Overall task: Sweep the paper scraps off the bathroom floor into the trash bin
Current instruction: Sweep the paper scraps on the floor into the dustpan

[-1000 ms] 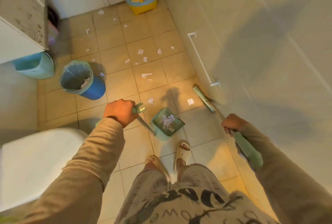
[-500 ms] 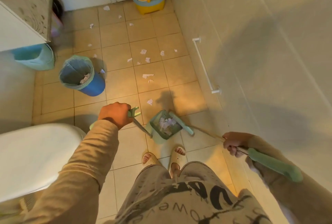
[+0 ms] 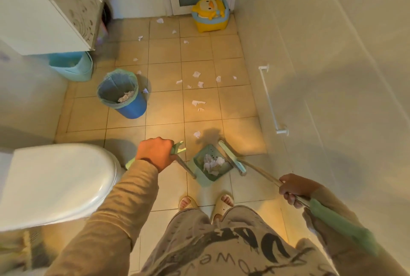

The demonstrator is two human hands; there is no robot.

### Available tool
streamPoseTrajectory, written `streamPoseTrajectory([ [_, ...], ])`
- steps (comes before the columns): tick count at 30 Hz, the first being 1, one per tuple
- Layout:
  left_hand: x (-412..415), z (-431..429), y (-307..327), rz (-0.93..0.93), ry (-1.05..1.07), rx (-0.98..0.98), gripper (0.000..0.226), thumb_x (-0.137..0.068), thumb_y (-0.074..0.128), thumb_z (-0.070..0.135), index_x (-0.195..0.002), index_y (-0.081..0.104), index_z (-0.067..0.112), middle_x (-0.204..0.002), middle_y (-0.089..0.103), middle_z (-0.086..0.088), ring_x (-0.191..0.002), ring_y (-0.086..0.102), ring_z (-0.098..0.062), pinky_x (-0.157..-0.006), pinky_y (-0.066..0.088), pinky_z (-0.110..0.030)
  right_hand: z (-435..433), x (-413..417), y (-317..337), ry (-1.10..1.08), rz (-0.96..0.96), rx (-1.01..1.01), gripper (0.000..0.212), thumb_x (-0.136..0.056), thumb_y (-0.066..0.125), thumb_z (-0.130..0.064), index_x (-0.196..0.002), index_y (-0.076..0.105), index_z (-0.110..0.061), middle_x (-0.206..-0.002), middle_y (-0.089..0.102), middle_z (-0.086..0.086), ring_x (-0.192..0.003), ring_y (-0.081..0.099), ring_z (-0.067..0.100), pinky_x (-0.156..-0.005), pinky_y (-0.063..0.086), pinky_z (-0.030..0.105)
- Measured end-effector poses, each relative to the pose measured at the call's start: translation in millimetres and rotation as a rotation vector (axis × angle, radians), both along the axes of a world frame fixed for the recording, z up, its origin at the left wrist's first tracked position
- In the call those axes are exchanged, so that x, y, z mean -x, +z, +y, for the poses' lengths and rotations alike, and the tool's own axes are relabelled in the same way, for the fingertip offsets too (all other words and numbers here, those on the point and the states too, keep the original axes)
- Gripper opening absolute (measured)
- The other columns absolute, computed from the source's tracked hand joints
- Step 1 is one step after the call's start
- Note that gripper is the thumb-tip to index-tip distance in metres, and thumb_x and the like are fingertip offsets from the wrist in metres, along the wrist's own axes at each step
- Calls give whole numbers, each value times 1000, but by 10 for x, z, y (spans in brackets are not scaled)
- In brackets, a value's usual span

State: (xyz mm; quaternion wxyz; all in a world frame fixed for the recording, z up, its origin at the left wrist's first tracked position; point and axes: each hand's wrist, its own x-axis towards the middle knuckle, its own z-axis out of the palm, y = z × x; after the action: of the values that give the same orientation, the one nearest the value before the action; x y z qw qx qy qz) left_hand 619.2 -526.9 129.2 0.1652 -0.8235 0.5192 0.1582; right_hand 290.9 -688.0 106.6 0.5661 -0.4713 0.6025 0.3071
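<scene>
My left hand (image 3: 155,152) grips the green handle of a long-handled dustpan (image 3: 207,177), which rests on the tiled floor just ahead of my feet and holds a heap of white paper scraps (image 3: 211,163). My right hand (image 3: 292,188) holds the broom stick; the green broom head (image 3: 231,157) lies against the dustpan's right edge. One scrap (image 3: 197,134) sits just beyond the pan, and several more (image 3: 198,102) are scattered farther up the floor. The blue trash bin (image 3: 124,96), lined with a bag, stands to the left with scraps inside.
A white toilet (image 3: 55,185) fills the lower left. A white cabinet (image 3: 44,12) and a light-blue bucket (image 3: 73,67) stand at upper left. A yellow duck potty (image 3: 209,13) sits by the far door. The right wall carries a white rail (image 3: 271,100).
The broom head has swept from the right wall leftward to the dustpan's edge, taking the scrap that lay on the floor right of the pan. My left hand has kept the pan in place.
</scene>
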Motion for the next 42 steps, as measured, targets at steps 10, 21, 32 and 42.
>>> streamPoseTrajectory([
  [10,-339,475,40,2,331,67,34,-88,53,47,-102,64,19,-95,70,-8,-88,66,-29,-77,52,-35,-347,-661,-130,270,-42,172,11,-90,41,7,-82,41,-1,-53,38,12,-41,37,18,-33,30,16],
  [21,-482,507,15,-4,488,1,31,-89,53,42,-106,64,17,-97,69,-8,-87,64,-29,-74,49,-33,-446,-1744,-377,614,32,304,28,-86,50,0,-58,51,-4,-44,53,6,-50,48,18,-49,40,24],
  [32,-689,493,46,-13,499,-13,31,-90,53,38,-109,64,16,-98,68,-9,-84,62,-26,-77,51,-34,169,-1312,-390,244,-45,-74,10,-92,40,2,-97,41,-6,-56,45,6,-34,41,9,-34,36,18],
  [42,-705,507,6,-35,403,39,34,-91,51,45,-107,64,18,-100,70,-8,-91,66,-28,-79,51,-34,297,-966,-361,-171,-68,-137,25,-94,37,-8,-70,41,-11,-40,46,-1,-28,38,8,-33,33,15],
])
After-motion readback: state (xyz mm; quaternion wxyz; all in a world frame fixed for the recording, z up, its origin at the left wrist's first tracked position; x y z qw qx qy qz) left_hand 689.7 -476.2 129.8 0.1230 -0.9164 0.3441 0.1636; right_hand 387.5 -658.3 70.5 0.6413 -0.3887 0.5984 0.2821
